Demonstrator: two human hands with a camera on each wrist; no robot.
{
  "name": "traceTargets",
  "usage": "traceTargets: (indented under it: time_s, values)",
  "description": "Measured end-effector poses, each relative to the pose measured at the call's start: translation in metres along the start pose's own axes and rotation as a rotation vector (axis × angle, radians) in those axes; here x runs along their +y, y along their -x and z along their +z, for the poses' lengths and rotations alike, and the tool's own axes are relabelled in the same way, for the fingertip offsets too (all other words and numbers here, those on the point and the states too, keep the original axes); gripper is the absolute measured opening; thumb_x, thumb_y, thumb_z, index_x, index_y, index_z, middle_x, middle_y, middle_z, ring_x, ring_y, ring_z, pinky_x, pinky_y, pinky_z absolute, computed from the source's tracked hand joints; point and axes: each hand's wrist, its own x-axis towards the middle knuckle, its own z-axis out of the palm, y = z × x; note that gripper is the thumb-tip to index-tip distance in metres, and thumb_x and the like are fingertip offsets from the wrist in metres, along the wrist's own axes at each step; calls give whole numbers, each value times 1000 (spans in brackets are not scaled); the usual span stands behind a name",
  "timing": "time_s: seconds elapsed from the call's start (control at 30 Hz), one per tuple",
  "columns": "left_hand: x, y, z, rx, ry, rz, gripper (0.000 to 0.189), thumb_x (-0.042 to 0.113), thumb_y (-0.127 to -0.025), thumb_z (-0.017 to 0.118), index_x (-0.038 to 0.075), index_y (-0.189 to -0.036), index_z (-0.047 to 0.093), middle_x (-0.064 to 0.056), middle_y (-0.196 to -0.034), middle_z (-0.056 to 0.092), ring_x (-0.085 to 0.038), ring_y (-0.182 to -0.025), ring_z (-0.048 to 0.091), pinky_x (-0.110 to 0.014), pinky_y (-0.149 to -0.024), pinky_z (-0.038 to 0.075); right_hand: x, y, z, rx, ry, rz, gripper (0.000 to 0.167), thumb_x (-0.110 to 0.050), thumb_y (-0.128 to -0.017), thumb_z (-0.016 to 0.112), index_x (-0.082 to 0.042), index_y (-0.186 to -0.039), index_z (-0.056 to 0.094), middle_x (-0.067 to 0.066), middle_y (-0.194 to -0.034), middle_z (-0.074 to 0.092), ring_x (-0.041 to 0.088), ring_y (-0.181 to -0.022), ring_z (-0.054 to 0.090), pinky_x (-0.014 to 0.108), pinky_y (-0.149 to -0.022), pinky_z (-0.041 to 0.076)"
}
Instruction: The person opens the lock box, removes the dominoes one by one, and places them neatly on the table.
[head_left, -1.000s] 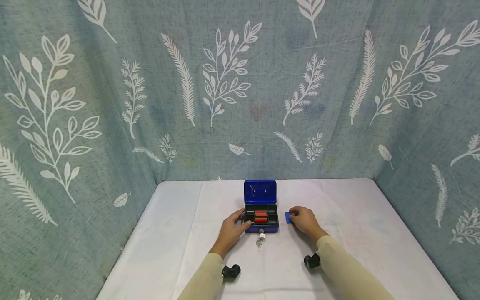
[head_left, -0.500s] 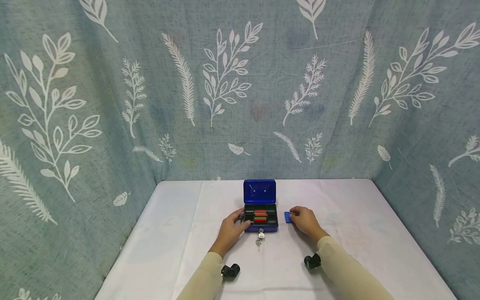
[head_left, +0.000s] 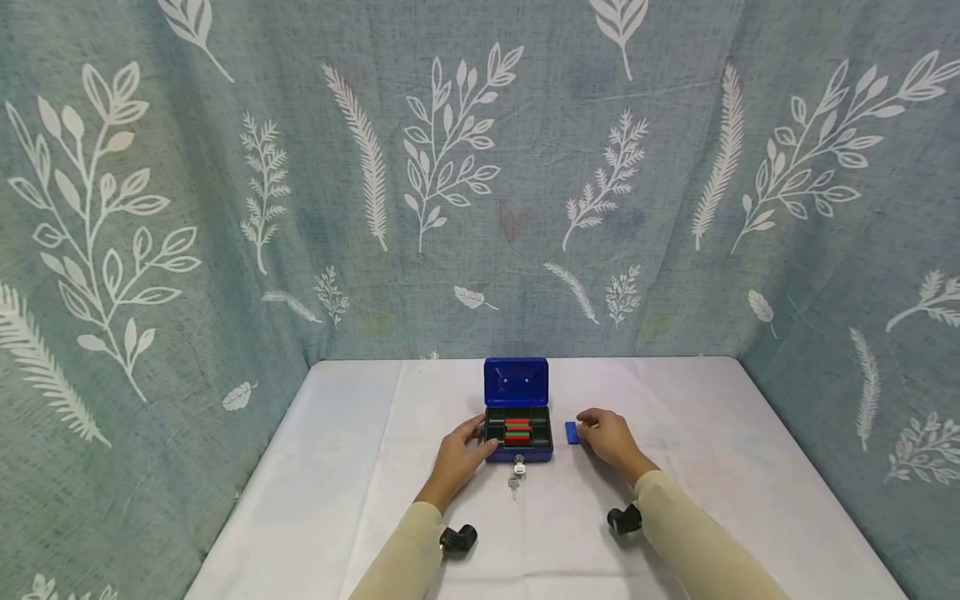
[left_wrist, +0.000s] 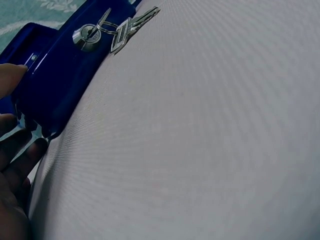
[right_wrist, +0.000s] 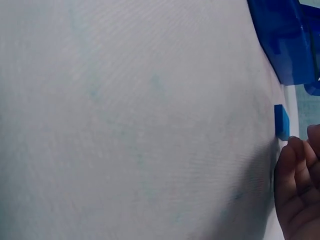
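Head view is showing the left hand (head_left: 459, 457) holding the open blue box (head_left: 536, 455) while the right hand (head_left: 611, 439) is resting at the blue block (head_left: 572, 432) beside it, whether gripping I cannot tell, so weak fingers might be letting it slip.

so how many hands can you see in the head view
2: the left hand is at the left side of the open blue box, and the right hand has its fingertips at the small blue block beside it.
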Motion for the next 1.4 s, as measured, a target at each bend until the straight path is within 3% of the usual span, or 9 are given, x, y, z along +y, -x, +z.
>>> traceTargets:
  time_s: [0.13, 0.37, 0.73, 0.9, 1.4]
  values:
    - [0, -1, 0, 2, -10, -14, 60, 37, -84, 75, 15, -137, 58, -4, -131, 60, -22, -122, 55, -43, -105, 39, -4, -1, -1, 19, 12, -31, 23, -14, -92, 63, -5, -112, 70, 0, -91, 66, 16, -78, 59, 33, -68, 51]
    - [-2, -2, 2, 0, -20, -19, 60, 38, -84, 75, 15, -137, 58, -4, -131, 60, -22, -123, 54, -43, -105, 39, -8, -2, -1, 8, -39, -84, 23, -13, -91, 66, -3, -112, 70, 1, -89, 66, 14, -70, 59, 29, -55, 50]
    - [-1, 0, 1, 1, 4, -22, 60, 38, -84, 75, 14, -136, 58, -4, -129, 61, -22, -119, 56, -44, -103, 41, -23, 1, 9, 53, -57, -173, 20, -12, -89, 68, -3, -106, 72, -3, -81, 66, 14, -76, 60, 36, -70, 51]
    - [0, 0, 1, 2, 0, -24, 60, 38, -84, 75, 14, -136, 58, -4, -128, 62, -23, -120, 55, -43, -104, 40, -35, 2, 13, 32, -104, -156, 19, -14, -90, 68, -6, -106, 73, -3, -80, 66, 13, -69, 59, 33, -64, 51]
    - [4, 2, 0, 2, 13, 9, 60, 36, -85, 74, 10, -136, 57, -7, -129, 62, -24, -119, 56, -46, -105, 39, -59, -5, 24, -13, -123, -206, 19, -13, -90, 69, -6, -108, 72, 1, -95, 70, 16, -87, 65, 38, -77, 54]
